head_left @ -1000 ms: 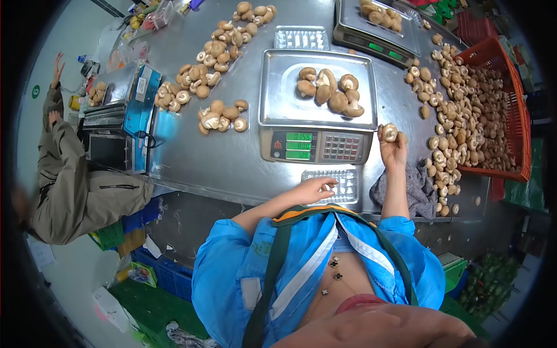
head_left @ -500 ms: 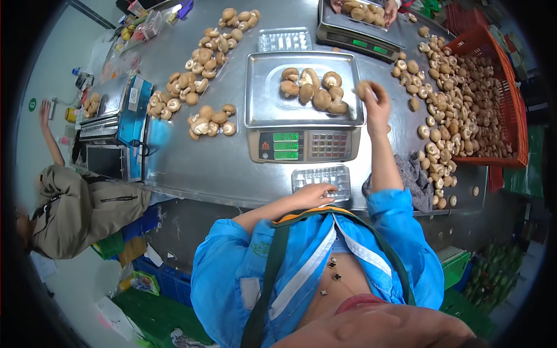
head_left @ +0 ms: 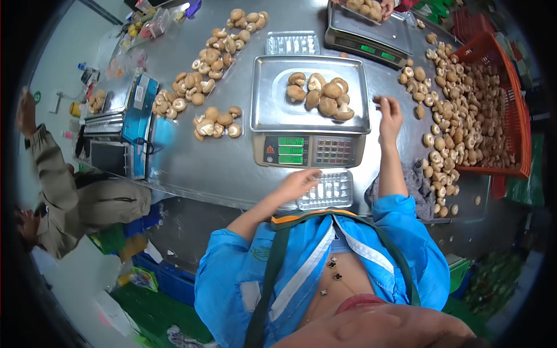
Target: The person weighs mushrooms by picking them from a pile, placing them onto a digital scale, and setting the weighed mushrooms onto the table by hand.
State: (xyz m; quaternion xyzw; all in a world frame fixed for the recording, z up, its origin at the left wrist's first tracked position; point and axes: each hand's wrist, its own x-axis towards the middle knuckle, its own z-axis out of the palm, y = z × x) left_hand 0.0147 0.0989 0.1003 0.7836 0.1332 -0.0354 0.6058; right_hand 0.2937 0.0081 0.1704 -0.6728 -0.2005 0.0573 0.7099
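Note:
A pile of brown mushrooms (head_left: 331,90) lies on the metal pan (head_left: 278,119) of a digital scale (head_left: 301,151) with lit green displays. Just right of the pan, my right hand (head_left: 390,118) is raised with its fingers loosely curved and apart, and I see nothing in it. My left hand (head_left: 298,184) reaches over the left edge of a clear plastic tray (head_left: 331,191) in front of the scale. Its fingers are stretched out, holding nothing. The tray is bare inside.
Loose mushrooms (head_left: 444,133) spill from a tipped red crate (head_left: 522,116) at right. Packed mushroom groups (head_left: 212,58) stand left. Another clear tray (head_left: 293,43) lies behind the scale. A grey cloth (head_left: 400,188), a second scale (head_left: 368,37), a blue machine (head_left: 130,122) and a co-worker (head_left: 75,191) are around.
The mushroom in my right hand is now with the others on the pan, and the display reading has risen. My left hand has shifted slightly up and left. The co-worker's arm has moved.

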